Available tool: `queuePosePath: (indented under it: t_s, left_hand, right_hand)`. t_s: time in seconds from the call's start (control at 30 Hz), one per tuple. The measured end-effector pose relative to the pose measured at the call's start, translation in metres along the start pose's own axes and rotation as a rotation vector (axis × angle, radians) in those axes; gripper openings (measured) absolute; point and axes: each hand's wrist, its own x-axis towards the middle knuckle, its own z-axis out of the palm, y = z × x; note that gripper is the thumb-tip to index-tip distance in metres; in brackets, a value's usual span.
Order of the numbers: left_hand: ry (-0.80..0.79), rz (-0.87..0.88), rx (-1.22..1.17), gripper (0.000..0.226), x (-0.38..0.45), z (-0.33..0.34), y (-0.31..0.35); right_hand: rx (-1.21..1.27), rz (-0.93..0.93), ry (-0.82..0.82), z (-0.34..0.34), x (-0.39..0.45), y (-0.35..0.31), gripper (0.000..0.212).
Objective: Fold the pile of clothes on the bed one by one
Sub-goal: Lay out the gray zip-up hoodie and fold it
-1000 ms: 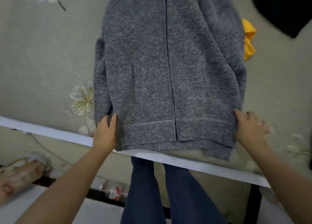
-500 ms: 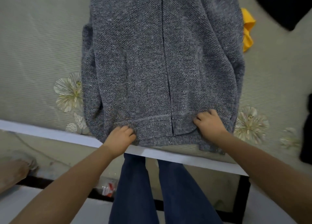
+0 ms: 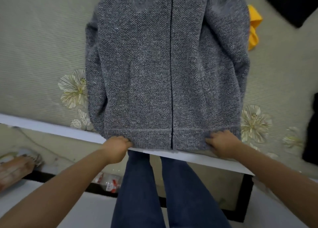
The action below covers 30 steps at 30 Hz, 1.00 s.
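1. Both hands have slid apart along the hem since half a second ago.
2. Left hand (image 3: pixel 117 146) and right hand (image 3: pixel 222 142) each grip the hem with curled fingers.
3. Grey cardigan (image 3: pixel 154 69) lies flat, zipped, on the bed (image 3: pixel 34 55), hem at the near edge.
4. Yellow cloth (image 3: pixel 253 28) peeks out beside it.

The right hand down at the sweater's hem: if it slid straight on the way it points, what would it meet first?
The right hand points up the bed, its fingers gripping the hem of the grey zip sweater. Going on, it would likely run onto that sweater's right front panel, beside the zip, and meet nothing else.
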Motion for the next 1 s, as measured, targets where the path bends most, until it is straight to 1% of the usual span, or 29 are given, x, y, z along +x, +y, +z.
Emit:
queuePosePath:
  t_s: [0.03,0.07,0.13,0.17,0.23,0.27,0.3,0.33,0.37,0.4,0.43,0.5,0.53,0.57,0.6,0.67,0.73,0.8,0.87,0.9,0.93,1.0]
  left_hand:
    - [0.049,0.002,-0.05,0.035,0.002,-0.009,-0.001]
    - [0.13,-0.009,-0.113,0.031,0.004,-0.018,-0.004]
    - [0.377,-0.073,-0.264,0.027,0.007,-0.039,-0.013]
    - [0.528,-0.146,-0.322,0.027,0.009,-0.05,-0.018]
    - [0.783,-0.37,-0.42,0.029,0.013,-0.068,-0.034]
    - [0.861,-0.498,-0.457,0.033,0.015,-0.074,-0.044]
    - [0.901,-0.622,-0.493,0.036,0.016,-0.078,-0.054]
    - [0.906,-0.734,-0.545,0.039,0.017,-0.079,-0.066]
    - [0.881,-0.821,-0.619,0.04,0.017,-0.079,-0.079]
    - [0.843,-0.873,-0.697,0.041,0.018,-0.077,-0.09]
    - [0.794,-0.882,-0.753,0.04,0.018,-0.074,-0.1]
    - [0.729,-0.783,-0.755,0.034,0.022,-0.065,-0.114]
    - [0.741,-0.722,-0.742,0.031,0.022,-0.06,-0.12]
    - [0.789,-0.687,-0.76,0.029,0.021,-0.056,-0.126]
    - [0.855,-0.689,-0.807,0.027,0.018,-0.054,-0.134]
    - [0.981,-0.746,-0.903,0.023,0.005,-0.052,-0.155]
    - [1.089,-0.777,-0.947,0.021,-0.011,-0.057,-0.183]
    - [1.222,-0.792,-0.946,0.021,-0.03,-0.071,-0.222]
    - [1.336,-0.82,-0.876,0.021,-0.047,-0.089,-0.273]
    - [1.356,-0.837,-0.824,0.022,-0.054,-0.097,-0.299]
    - [1.343,-0.844,-0.769,0.022,-0.06,-0.102,-0.324]
    - [1.247,-0.837,-0.717,0.026,-0.065,-0.103,-0.359]
  right_hand:
    - [-0.006,-0.028,0.041,-0.009,0.003,0.004,0.03]
    - [0.002,-0.047,0.096,-0.021,0.006,0.008,0.03]
    - [0.028,-0.048,0.243,-0.051,0.014,0.01,0.029]
    - [0.077,-0.061,0.358,-0.065,0.02,0.007,0.028]
    - [0.208,-0.129,0.624,-0.094,0.034,-0.007,0.021]
    - [0.256,-0.153,0.751,-0.107,0.043,-0.017,0.021]
    - [0.278,-0.151,0.835,-0.12,0.053,-0.028,0.025]
    - [0.281,-0.134,0.849,-0.133,0.066,-0.039,0.03]
    - [0.279,-0.102,0.807,-0.145,0.08,-0.049,0.037]
    - [0.264,-0.069,0.745,-0.157,0.095,-0.059,0.044]
    - [0.233,-0.033,0.7,-0.167,0.11,-0.066,0.05]
    - [0.161,0.028,0.67,-0.186,0.14,-0.079,0.056]
    - [0.148,0.063,0.662,-0.194,0.154,-0.086,0.058]
    - [0.147,0.102,0.654,-0.2,0.166,-0.092,0.059]
    - [0.146,0.139,0.638,-0.205,0.177,-0.098,0.061]
    - [0.132,0.207,0.569,-0.207,0.196,-0.107,0.062]
    - [0.121,0.274,0.487,-0.205,0.206,-0.112,0.062]
    - [0.118,0.32,0.445,-0.207,0.21,-0.116,0.062]
    - [0.095,0.352,0.423,-0.212,0.208,-0.121,0.062]
    - [0.078,0.37,0.404,-0.216,0.207,-0.124,0.061]
    - [0.062,0.399,0.372,-0.22,0.205,-0.128,0.061]
    - [0.033,0.468,0.267,-0.235,0.204,-0.139,0.061]
